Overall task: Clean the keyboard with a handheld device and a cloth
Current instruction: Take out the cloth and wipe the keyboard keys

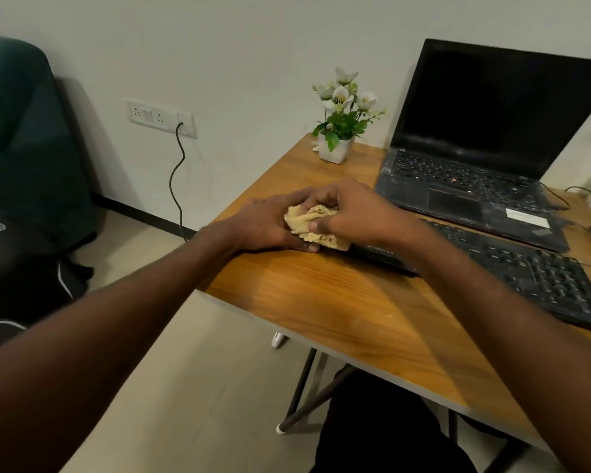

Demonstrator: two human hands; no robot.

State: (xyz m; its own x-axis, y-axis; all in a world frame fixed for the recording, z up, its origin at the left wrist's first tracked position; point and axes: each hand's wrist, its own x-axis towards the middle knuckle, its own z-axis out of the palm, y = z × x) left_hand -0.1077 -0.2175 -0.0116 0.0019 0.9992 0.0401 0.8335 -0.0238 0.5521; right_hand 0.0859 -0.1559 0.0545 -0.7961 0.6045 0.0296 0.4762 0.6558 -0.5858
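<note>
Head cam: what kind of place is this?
Probably a small office or home desk: wooden table with laptop, external keyboard, wall sockets. Both hands hold the cloth.

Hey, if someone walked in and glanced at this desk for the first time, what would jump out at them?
Most likely the two hands meeting at the desk's near left edge, the left hand and the right hand both gripping a crumpled tan cloth at the left end of the black keyboard. Behind it sits an open laptop with a dark screen, and a small potted plant stands to its left by the wall.
</note>
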